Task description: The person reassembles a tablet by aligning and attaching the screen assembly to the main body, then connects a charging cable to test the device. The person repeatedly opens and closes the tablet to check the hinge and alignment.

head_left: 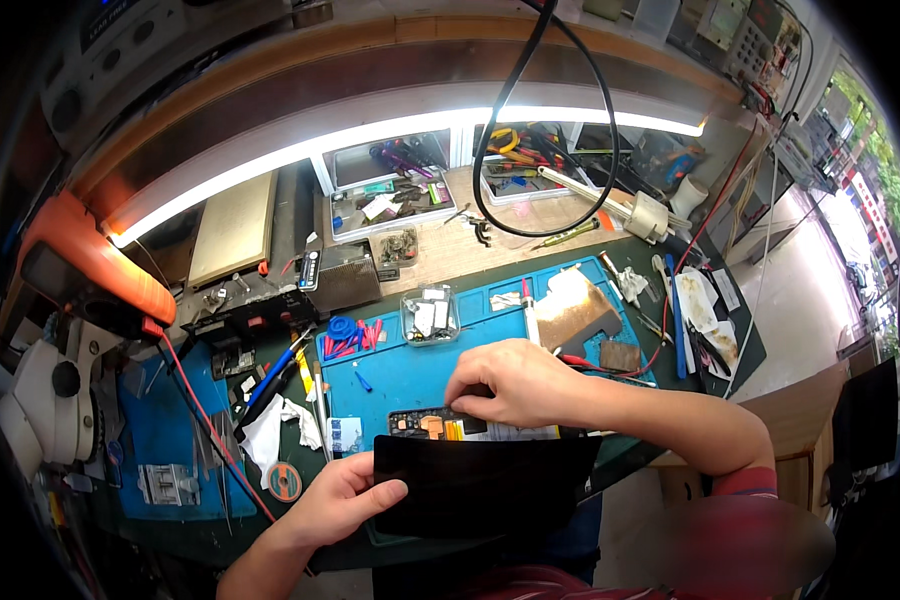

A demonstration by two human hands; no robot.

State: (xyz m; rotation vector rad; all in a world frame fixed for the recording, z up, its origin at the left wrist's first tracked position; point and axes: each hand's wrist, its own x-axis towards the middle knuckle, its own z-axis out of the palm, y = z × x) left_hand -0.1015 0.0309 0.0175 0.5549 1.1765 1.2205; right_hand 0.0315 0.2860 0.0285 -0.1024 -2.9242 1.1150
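Observation:
My left hand [355, 500] grips the left end of a black flat panel [485, 485], probably a screen, tilted at the mat's front edge. Behind it, an opened phone-like device [427, 425] shows its circuit board, orange tape and a battery partly hidden by the panel. My right hand [505, 380] is over the device with thumb and index finger closed at its upper part; what is between the fingertips is too small to make out. Both lie at a blue silicone work mat [380, 365].
A clear box of small parts [428, 315] stands behind my hands. An orange instrument [95, 260] and white microscope [40, 400] are left. A metal plate [570, 315], tools [685, 320] and tissues lie right. A black cable loop [545, 225] hangs above. Tool trays [390, 200] line the back.

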